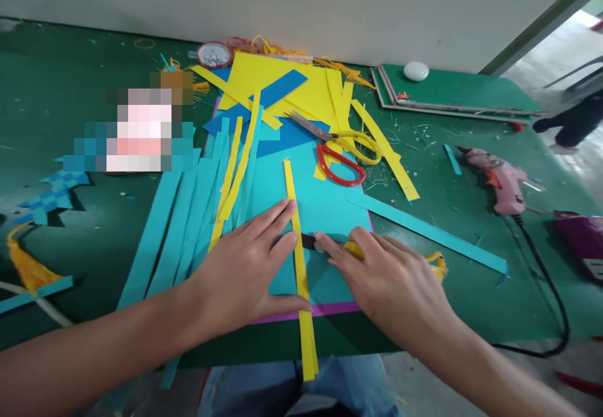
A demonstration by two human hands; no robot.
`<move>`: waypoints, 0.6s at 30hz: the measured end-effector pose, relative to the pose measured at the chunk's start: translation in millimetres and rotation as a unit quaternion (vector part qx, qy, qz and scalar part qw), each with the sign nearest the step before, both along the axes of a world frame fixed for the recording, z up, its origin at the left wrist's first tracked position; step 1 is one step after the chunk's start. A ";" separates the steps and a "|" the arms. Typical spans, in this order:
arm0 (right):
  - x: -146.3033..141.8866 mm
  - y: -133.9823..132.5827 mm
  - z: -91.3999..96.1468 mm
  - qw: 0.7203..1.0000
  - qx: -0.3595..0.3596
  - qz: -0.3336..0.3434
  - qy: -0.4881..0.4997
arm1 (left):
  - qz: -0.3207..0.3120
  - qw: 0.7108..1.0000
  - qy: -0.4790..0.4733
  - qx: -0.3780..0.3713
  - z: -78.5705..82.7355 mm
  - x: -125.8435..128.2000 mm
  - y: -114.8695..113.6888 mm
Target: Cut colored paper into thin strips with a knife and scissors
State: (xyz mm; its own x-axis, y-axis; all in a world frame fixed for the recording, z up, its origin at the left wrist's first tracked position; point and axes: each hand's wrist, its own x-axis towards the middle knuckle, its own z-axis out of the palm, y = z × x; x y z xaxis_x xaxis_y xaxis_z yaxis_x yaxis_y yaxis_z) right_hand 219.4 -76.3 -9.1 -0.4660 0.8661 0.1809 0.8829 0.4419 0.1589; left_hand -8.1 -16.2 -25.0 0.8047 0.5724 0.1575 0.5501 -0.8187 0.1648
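Observation:
My left hand (245, 263) lies with its fingers stretched out along a folded-looking yellow paper strip (306, 335), pressing it against a teal paper sheet (325, 210). The strip's lower end hangs past the table edge. Closed round a cutter knife (354, 251) with a yellow handle is my right hand (393, 272). The dark blade points left and meets the strip beside my left fingertips; its tip is hidden. Teal paper strips (157, 235) and a few yellow strips (242, 159) lie left of the sheet. Beyond my hands rest scissors (325, 133) with red and yellow handles.
On the right are a pink glue gun (497, 175) with a black cord, and green boards (461, 93) bearing a white oval object (416, 71). Yellow sheets (264, 81) and a small round dish (214, 54) lie at the back. A woven blue ornament (56, 191) sits left, near a pixelated patch.

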 end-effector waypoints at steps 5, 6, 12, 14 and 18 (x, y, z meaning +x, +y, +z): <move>0.1 -6.9 -3.8 1.000 0.002 -0.012 -0.011 | -0.004 1.000 0.005 0.005 0.2 0.2 0.1; -0.3 -8.2 -4.5 1.000 0.001 -0.015 -0.011 | -0.003 1.000 0.004 0.005 0.2 0.2 0.2; -6.4 -13.8 -4.9 1.000 0.001 -0.027 -0.005 | -0.010 1.000 -0.006 0.007 0.2 0.6 0.7; -10.7 -14.5 -4.3 0.999 0.008 -0.032 -0.005 | -0.012 1.000 -0.009 0.003 0.2 0.8 0.8; -18.8 -13.6 -3.3 0.999 0.021 -0.044 -0.006 | -0.006 1.000 -0.007 -0.009 -0.8 0.5 1.0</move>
State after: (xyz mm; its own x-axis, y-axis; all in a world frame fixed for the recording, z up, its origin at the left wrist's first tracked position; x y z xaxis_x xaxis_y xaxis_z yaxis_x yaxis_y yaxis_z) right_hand 200.5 -89.9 -12.4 -0.3912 0.8952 0.2136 0.9159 0.3559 0.1858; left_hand -7.6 -15.2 -25.9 0.8096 0.5650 0.1594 0.5371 -0.8224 0.1876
